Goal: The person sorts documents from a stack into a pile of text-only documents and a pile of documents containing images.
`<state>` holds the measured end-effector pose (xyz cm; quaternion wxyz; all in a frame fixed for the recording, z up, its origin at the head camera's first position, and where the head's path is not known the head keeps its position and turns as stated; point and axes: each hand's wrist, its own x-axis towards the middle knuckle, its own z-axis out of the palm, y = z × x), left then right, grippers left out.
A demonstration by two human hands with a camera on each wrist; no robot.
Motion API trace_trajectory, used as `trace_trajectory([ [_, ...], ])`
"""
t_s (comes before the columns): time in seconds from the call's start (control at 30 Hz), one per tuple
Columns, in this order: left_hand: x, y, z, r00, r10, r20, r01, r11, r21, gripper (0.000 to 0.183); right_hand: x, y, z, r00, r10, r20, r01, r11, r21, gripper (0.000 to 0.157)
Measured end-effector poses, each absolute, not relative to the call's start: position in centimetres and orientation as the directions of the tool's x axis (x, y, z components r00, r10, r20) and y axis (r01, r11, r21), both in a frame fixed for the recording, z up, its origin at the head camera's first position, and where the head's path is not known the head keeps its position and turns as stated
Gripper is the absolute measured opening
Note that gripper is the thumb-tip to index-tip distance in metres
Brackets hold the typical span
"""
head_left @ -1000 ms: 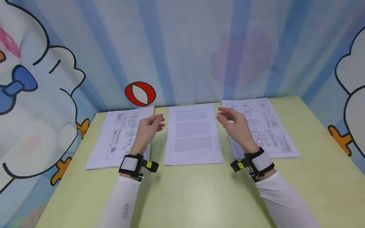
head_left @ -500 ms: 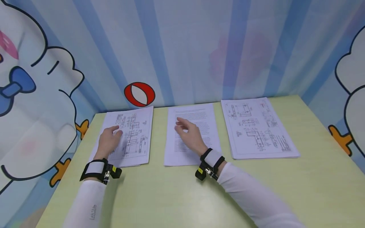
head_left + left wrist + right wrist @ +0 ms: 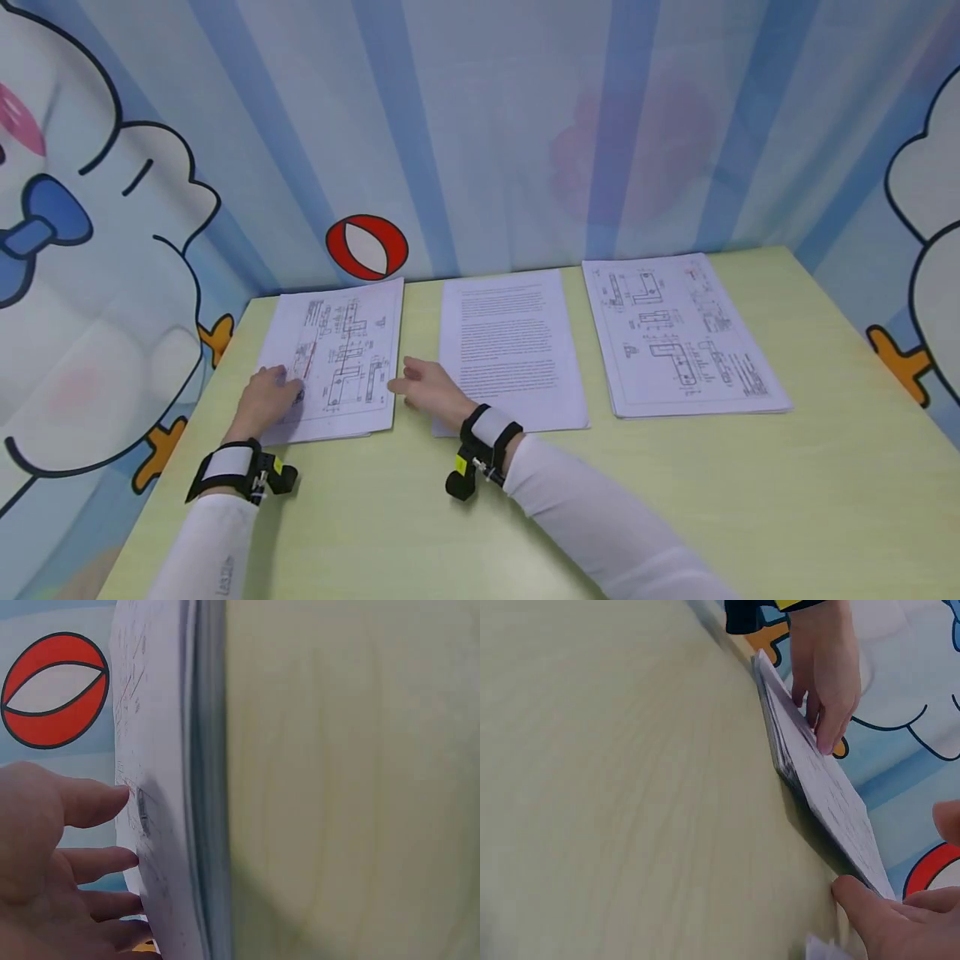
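1. The stack of technical drawings (image 3: 341, 342) lies flat between my hands, mostly ahead of them, printed side up. An underlying sheet peeks out along its near edge.
2. My left hand (image 3: 262, 400) lies over the stack's left side, fingers extended and a little spread, gripping nothing; the tips seem to rest on the top sheet.
3. My right hand (image 3: 429, 387) reaches in at the stack's right edge, thumb and fingers apart, with no grip showing. Whether the thumb touches the paper, I cannot tell.
4. To handle this well, I judge that both hands should work at the same height along opposite edges, with light, even pressure; pushing harder on one side could slide or buckle the loose top sheets.
5. It would help to take in the whole edge thickness, so the lower sheets don't lag behind.
6. Under my right wrist lies the page of printed text (image 3: 510, 333); I'd keep my forearm from dragging it.
7. Well to the right of my right hand is a second stack of drawings (image 3: 686, 342).
8. Beneath everything is the pale yellow-green table (image 3: 375, 525); beyond my hands hangs the blue striped curtain (image 3: 487, 167).
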<state>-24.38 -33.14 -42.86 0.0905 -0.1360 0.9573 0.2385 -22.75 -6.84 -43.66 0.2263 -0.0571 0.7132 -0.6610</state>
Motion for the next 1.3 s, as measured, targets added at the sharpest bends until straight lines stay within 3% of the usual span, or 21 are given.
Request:
trace_trajectory([
  [0.1,-24.3,-32.9,-43.1,-0.953,-0.196,-0.230,-0.281,0.856,0.434,0.062,-22.7,-7.9,-43.9,-0.873,-0.403,-0.276,0.292,0.022,-0.956,0.069],
  [0.3,-24.0,-31.8,-42.8,-0.964,-0.135,-0.229,-0.226,0.870,0.439,0.063,-23.0,-8.6,-44.3,-0.859,-0.439,-0.264,0.332,-0.086,-0.939,0.047],
  [0.53,-24.0,-30.2,-42.8,-0.958,-0.129,-0.257,-0.245,0.835,0.493,0.065,-23.5,-7.9,-44.9,-0.904,-0.341,-0.257,0.268,0.015,-0.963,0.037],
  [0.63,-24.1,-29.5,-42.6,-0.956,-0.152,-0.252,-0.267,0.806,0.528,0.064,-23.5,-7.6,-45.2,-0.926,-0.285,-0.249,0.251,0.029,-0.968,0.036],
  [0.93,-24.5,-27.8,-42.3,-0.959,-0.153,-0.241,-0.272,0.744,0.610,0.067,-23.4,-5.5,-44.4,-0.938,-0.222,-0.266,0.299,-0.127,-0.946,0.043],
  [1.13,-24.7,-25.4,-41.9,-0.960,-0.218,-0.174,-0.271,0.584,0.765,0.074,-24.0,-1.7,-43.2,-0.941,-0.236,-0.243,0.294,-0.213,-0.932,0.044],
  [1.3,-24.7,-22.1,-40.8,-0.965,-0.171,-0.197,-0.248,0.364,0.898,0.064,-24.2,2.3,-42.0,-0.944,-0.228,-0.238,0.286,-0.211,-0.935,0.042],
])
